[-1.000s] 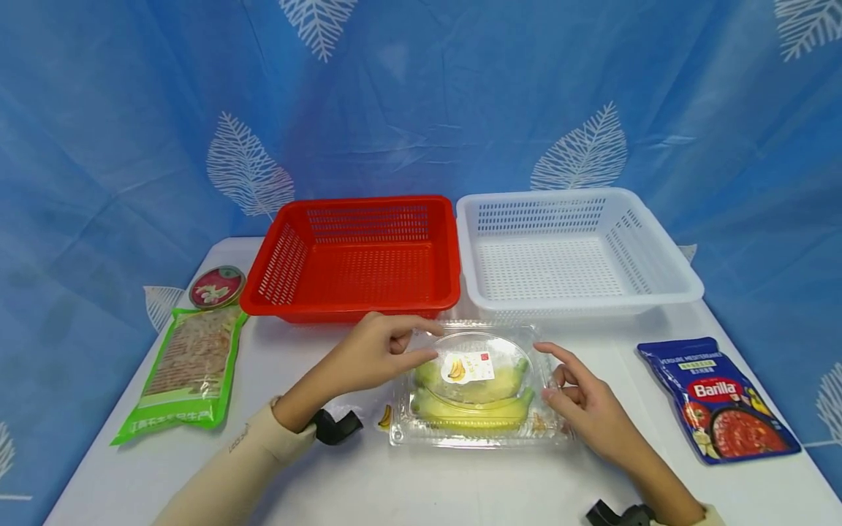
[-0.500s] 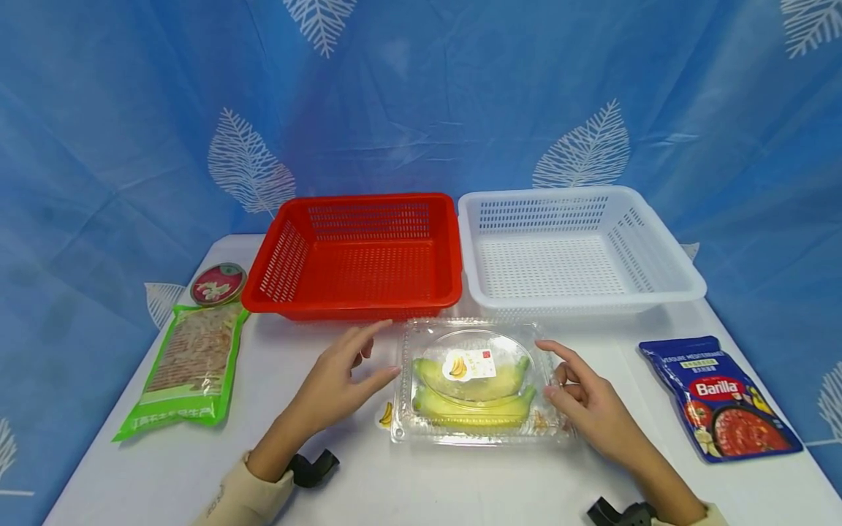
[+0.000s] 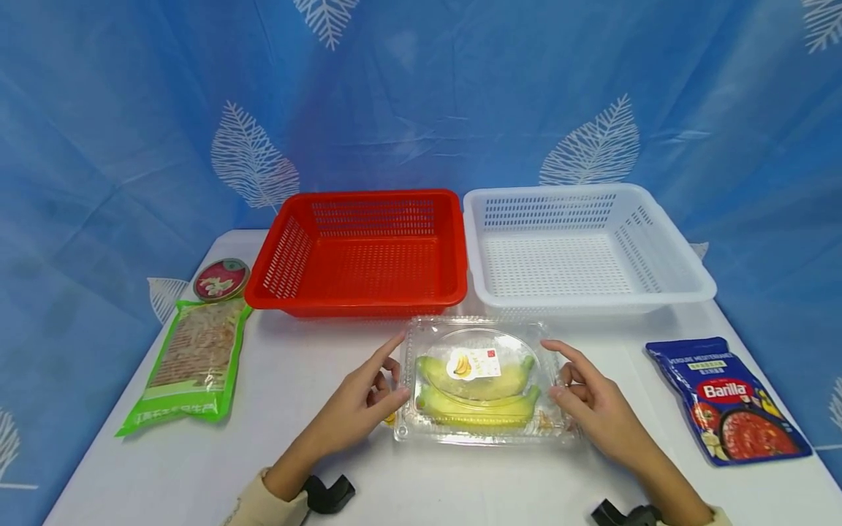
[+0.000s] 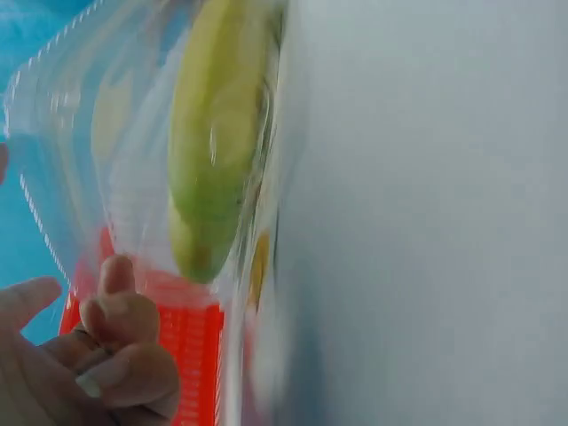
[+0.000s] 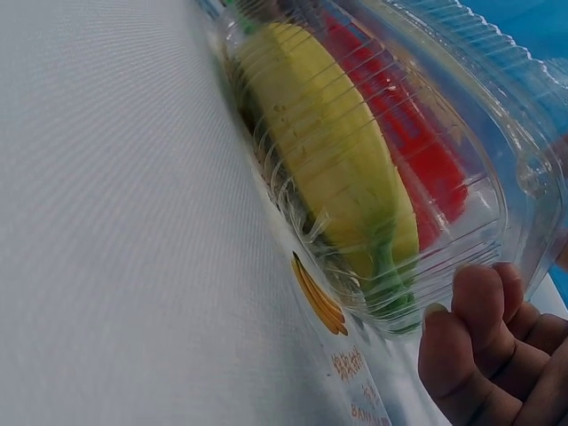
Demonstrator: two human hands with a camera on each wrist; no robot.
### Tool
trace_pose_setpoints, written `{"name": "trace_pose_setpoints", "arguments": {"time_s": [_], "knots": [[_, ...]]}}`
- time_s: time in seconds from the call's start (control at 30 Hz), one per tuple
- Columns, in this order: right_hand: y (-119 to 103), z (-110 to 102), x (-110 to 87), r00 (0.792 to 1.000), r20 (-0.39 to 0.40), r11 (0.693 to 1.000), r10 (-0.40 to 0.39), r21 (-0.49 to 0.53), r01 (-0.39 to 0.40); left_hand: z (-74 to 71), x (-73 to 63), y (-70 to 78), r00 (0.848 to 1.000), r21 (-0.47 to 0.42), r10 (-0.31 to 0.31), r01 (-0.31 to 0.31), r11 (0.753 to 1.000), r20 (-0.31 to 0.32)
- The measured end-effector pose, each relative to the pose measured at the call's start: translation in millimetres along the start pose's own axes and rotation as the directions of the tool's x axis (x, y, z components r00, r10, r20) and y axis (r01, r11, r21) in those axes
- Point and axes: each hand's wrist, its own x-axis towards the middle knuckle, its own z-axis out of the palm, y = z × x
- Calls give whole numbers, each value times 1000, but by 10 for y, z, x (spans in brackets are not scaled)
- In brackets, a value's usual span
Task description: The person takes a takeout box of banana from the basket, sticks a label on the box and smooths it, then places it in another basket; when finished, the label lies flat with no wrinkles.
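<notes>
A clear plastic clamshell box [image 3: 487, 438] lies closed on the white table in the head view. Yellow-green bananas [image 3: 476, 407] show through its lid, which bears a white label with a banana picture. At the box's left side is my left hand [image 3: 362, 405], index finger and thumb spread along the rim. My right hand [image 3: 600, 409] touches the opposite side in a similar pose. Close to the wall in the left wrist view, the left hand's other fingers [image 4: 129, 342] are bent. Bent fingertips [image 5: 448, 346] meet the box's corner in the right wrist view.
Behind the box stand a red basket [image 3: 358, 302] and a white basket [image 3: 592, 300]. A round tin [image 3: 221, 280] and a green-edged food bag [image 3: 191, 365] lie left; a blue Barilla pouch [image 3: 728, 402] lies right. A banana-printed sheet [image 5: 318, 297] shows under the box.
My left hand has drawn back from over the lid toward the lower left, then come in again to the box's left side. My right hand and the box stay nearly in place.
</notes>
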Motion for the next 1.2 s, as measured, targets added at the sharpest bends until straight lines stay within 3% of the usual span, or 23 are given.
{"name": "trace_pose_setpoints", "arguments": {"time_s": [0.27,0.57,0.77,0.97,1.03,1.13,1.2], "knots": [[46,-3,3,1000,-13,999,-25,-39,24,90,-17,-23,1000,-225,10,-6,974,19],[59,-53,20,997,-21,985,-77,-156,73,105,-32,-67,998,-253,60,-58,966,-3],[88,-157,8,982,-188,993,3,-118,-26,141,-10,-78,999,-243,51,-46,969,15],[95,-309,102,920,-383,992,82,-59,-114,139,-15,-70,999,-196,36,-32,980,19],[114,-375,156,892,-435,991,127,8,-137,135,-12,-65,999,-186,38,-34,982,21],[160,-470,242,832,-506,971,226,189,-149,132,-5,-58,998,-182,50,-45,982,24],[187,-509,287,778,-553,937,299,324,-130,135,6,-50,998,-181,52,-45,982,34]]}}
